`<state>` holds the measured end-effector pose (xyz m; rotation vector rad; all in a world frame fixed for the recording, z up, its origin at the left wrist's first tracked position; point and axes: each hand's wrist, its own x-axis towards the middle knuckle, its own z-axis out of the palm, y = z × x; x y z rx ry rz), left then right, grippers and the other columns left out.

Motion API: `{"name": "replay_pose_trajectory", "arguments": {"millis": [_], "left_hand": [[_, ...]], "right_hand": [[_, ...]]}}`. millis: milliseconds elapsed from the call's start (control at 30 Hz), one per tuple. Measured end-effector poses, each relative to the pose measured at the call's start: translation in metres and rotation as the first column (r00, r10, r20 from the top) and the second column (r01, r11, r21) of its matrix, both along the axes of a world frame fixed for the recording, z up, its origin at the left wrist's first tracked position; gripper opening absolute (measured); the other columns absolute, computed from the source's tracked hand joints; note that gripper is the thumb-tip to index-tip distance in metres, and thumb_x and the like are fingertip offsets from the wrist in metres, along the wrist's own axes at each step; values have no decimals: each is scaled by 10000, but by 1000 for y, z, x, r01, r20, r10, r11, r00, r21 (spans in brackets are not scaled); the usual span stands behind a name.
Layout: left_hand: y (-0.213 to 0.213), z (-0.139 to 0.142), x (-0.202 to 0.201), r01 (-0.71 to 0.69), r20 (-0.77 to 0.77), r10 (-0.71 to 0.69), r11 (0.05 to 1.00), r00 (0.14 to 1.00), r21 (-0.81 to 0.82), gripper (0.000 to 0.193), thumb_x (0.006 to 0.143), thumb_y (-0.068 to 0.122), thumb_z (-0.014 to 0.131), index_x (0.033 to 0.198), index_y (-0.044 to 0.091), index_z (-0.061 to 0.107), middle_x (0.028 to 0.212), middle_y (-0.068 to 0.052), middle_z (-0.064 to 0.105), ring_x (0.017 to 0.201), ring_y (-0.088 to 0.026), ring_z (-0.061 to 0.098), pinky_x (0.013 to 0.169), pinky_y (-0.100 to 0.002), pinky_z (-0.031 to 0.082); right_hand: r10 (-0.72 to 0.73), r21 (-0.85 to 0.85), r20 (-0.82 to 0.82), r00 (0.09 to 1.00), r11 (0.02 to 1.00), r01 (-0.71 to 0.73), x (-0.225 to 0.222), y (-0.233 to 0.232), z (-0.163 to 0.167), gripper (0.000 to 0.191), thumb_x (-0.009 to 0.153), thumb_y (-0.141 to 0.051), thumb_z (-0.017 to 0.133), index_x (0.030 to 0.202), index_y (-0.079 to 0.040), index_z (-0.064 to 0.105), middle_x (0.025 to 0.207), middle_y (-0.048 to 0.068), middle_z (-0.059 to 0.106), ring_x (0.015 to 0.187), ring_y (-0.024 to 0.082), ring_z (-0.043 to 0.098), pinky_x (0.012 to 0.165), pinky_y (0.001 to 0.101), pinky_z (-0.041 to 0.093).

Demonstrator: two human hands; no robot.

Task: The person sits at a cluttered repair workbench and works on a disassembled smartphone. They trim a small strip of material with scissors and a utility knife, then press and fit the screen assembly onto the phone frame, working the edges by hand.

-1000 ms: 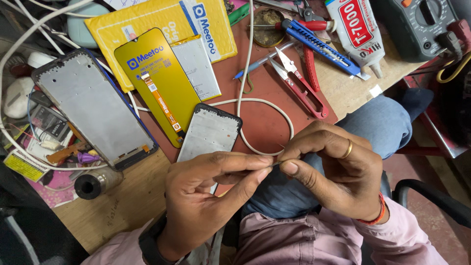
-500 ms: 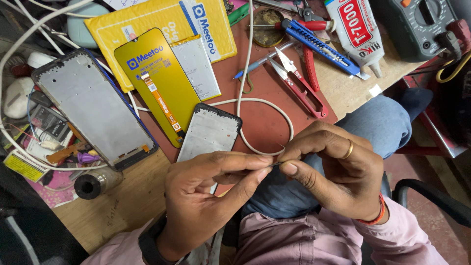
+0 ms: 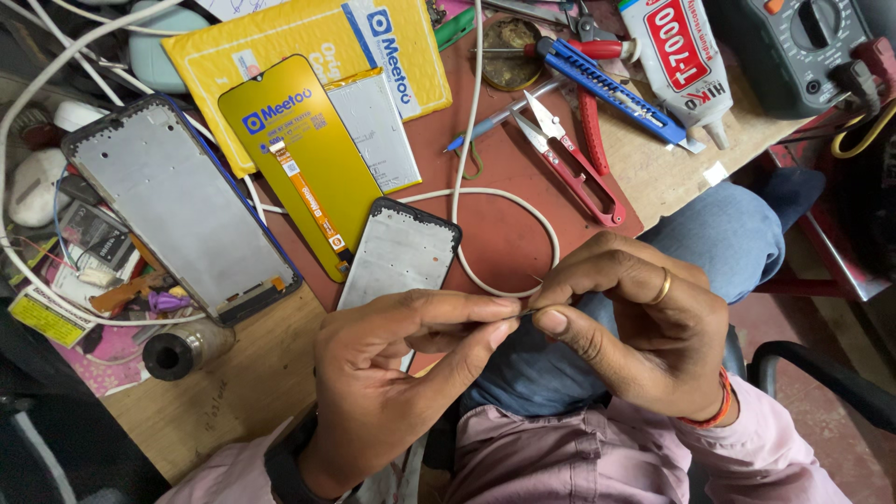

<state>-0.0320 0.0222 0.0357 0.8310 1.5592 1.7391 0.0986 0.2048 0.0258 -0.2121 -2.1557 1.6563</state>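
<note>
My left hand (image 3: 392,383) and my right hand (image 3: 635,327) meet over my lap, fingertips pinched together on a very thin strip or wire (image 3: 525,313), too small to identify. The right hand wears a gold ring and a red wristband. Just behind the hands a grey phone frame (image 3: 401,252) lies on the red mat (image 3: 504,215). A yellow replacement screen (image 3: 299,159) with an orange flex cable rests beside it. A larger phone frame (image 3: 177,205) with a blue edge lies to the left.
A white cable (image 3: 467,140) loops across the mat. Red snips (image 3: 569,163), a blue utility knife (image 3: 611,89), a glue tube (image 3: 677,56) and a multimeter (image 3: 793,51) sit at the back right. A yellow envelope (image 3: 280,42) and small parts clutter the left.
</note>
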Motion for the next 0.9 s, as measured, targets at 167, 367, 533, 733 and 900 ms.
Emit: {"name": "replay_pose_trajectory", "arguments": {"millis": [167, 367, 533, 733, 900], "left_hand": [[1, 1, 1, -7, -14, 7, 1000, 1000, -3, 228, 945, -107, 728, 1166, -51, 716, 1143, -132, 770, 1043, -159, 779, 948, -263, 662], [1, 1, -1, 3, -27, -3, 1000, 1000, -9, 222, 949, -90, 726, 1163, -30, 720, 1153, -123, 771, 1041, -155, 778, 911, -253, 675], [0, 2, -5, 8, -55, -9, 1000, 998, -22, 194, 966, -64, 710, 1154, -20, 726, 1141, -114, 779, 1033, -151, 786, 906, -248, 671], [-1, 5, -10, -9, -42, 7, 999, 999, -32, 184, 967, -54, 707, 1147, -23, 733, 1121, -106, 786, 1018, -144, 792, 883, -243, 668], [2, 7, -10, -33, -31, 31, 997, 999, -70, 162, 955, -30, 733, 1116, -14, 752, 1088, -84, 800, 982, -129, 805, 854, -231, 675]], "right_hand": [[0, 0, -8, 1000, 1000, 0, 0, 0, -1, 129, 908, 31, 767, 1011, 43, 690, 977, 113, 731, 839, 155, 707, 740, 243, 561], [-6, 5, 6, 1000, 1000, 6, -1, -1, -1, 134, 891, 41, 770, 999, 45, 691, 962, 112, 726, 875, 170, 700, 776, 266, 557], [-4, 145, -13, 1000, 989, 6, -7, 1, 4, 152, 880, 55, 772, 1006, 52, 687, 960, 117, 721, 876, 173, 715, 763, 264, 561], [13, 284, -53, 998, 959, 2, -14, 0, 10, 163, 872, 65, 781, 997, 61, 677, 945, 121, 709, 873, 187, 723, 744, 269, 569], [3, 353, -103, 995, 935, 33, -19, -2, 9, 177, 866, 72, 788, 991, 68, 664, 944, 131, 703, 874, 200, 723, 758, 280, 571]]}}
